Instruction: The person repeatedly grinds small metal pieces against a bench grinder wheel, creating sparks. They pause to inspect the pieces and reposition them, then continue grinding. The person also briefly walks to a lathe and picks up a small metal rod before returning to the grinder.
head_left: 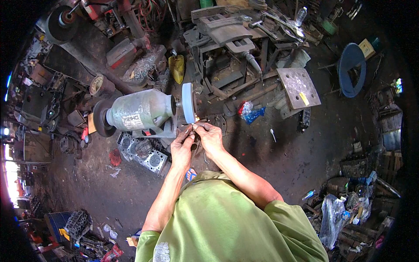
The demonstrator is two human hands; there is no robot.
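A grey-green bench grinder [142, 109] stands in front of me, with a pale grinding wheel [188, 104] on its right end and a dark wheel [104, 118] on its left. Just below the pale wheel, my left hand [181, 148] and my right hand [210, 139] meet, fingertips pinched together. Between them is a small metal piece [192, 127], mostly hidden by the fingers, so its kind cannot be told. Orange sparks [197, 118] show where the pale wheel meets the fingertips' area.
An engine cylinder head [144, 153] lies on the floor below the grinder. Ahead is a cluttered metal workbench [227, 32] with a hammer [262, 29]. A square plate with holes [299, 88] stands to the right. Scrap and plastic [331, 218] pile up at lower right.
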